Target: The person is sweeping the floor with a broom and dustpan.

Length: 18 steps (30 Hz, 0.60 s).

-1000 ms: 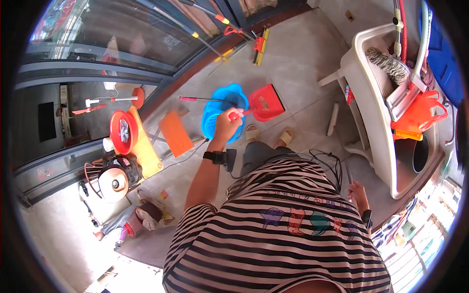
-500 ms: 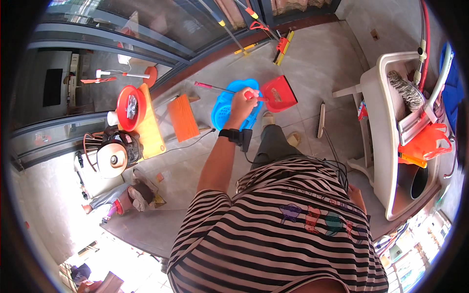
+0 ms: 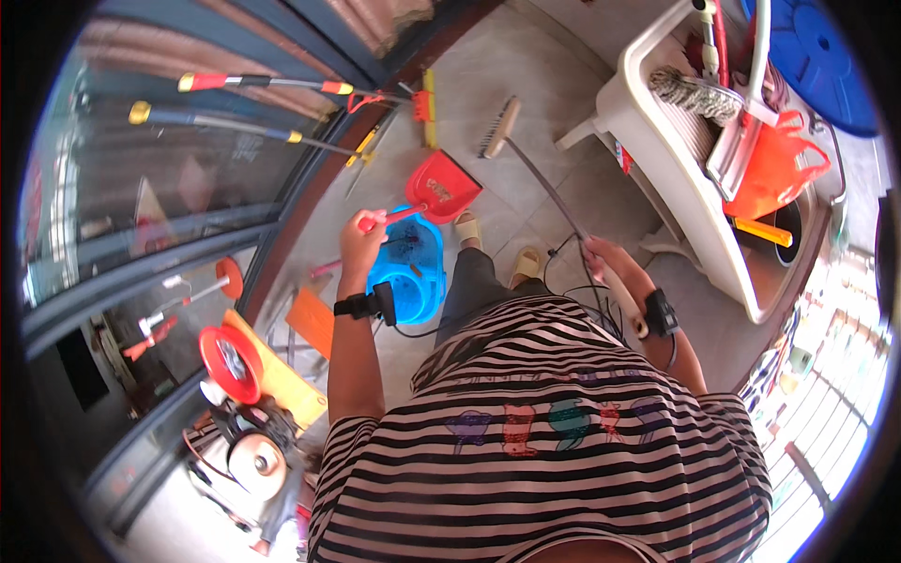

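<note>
My left hand (image 3: 362, 246) is closed round the handle of a red dustpan (image 3: 452, 178), held out in front of me above the floor and partly over a blue mop bucket (image 3: 434, 281). A stick with a pink grip (image 3: 327, 268) leans in the bucket. On the right, my right hand (image 3: 605, 257) grips a long-handled brush by its grey pole (image 3: 552, 193). The brush's pale head (image 3: 501, 126), with dark bristles, is down at floor level ahead of me. The pole's thick pale end (image 3: 627, 305) reaches back beside my right wrist.
A white plastic sink (image 3: 610, 94) on the right holds a grey mop head (image 3: 694, 94) and an orange bag (image 3: 779, 169). Two poles (image 3: 263, 83) lean by the glass doors at left. Near an orange stool (image 3: 312, 319) is a red basin (image 3: 230, 366). Dark cables lie by my legs.
My view has turned right. My right hand, earlier low at my side, now shows gripping the brush pole, and the brush head is farther forward. The dustpan stays in my left hand.
</note>
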Each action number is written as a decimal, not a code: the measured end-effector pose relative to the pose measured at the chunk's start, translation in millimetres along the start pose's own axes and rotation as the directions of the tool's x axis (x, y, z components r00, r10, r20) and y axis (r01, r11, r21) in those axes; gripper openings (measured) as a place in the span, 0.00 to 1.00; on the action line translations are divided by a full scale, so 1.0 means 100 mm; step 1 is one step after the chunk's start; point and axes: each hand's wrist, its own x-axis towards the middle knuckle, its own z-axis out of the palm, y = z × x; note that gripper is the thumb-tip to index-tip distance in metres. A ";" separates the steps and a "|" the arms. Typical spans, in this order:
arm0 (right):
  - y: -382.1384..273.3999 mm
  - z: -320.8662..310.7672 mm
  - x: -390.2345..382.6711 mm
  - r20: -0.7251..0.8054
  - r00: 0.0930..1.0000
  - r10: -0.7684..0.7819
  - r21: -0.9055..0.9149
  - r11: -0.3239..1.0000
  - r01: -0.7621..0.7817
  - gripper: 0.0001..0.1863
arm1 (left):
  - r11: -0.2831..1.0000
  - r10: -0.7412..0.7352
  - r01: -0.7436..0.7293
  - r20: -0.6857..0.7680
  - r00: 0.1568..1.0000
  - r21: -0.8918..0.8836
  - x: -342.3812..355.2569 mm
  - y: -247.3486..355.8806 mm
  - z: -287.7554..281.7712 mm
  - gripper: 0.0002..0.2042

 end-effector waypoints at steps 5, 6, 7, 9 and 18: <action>-0.09 0.24 0.24 0.014 0.994 0.110 0.166 0.980 -0.110 0.05 | 0.998 -0.048 0.044 0.106 0.993 0.037 0.47 -0.03 -0.14 0.03; -0.01 0.13 0.22 0.011 0.994 0.110 0.197 0.974 -0.110 0.05 | 0.998 -0.053 0.051 0.126 0.991 0.026 0.57 -0.09 -0.15 0.03; 0.06 0.02 0.18 0.011 0.994 0.112 0.222 0.969 -0.112 0.05 | 0.998 -0.061 0.059 0.139 0.988 0.015 0.65 -0.13 -0.18 0.03; 0.22 -0.26 -0.07 -0.078 0.992 0.100 0.142 0.986 -0.088 0.05 | 0.996 -0.078 0.071 0.166 0.983 0.048 0.76 -0.11 -0.20 0.03; 0.47 -0.78 -0.66 -0.302 0.944 0.136 -0.045 0.987 -0.156 0.05 | 0.990 -0.032 -0.002 0.230 0.973 0.144 1.03 -0.41 -0.40 0.04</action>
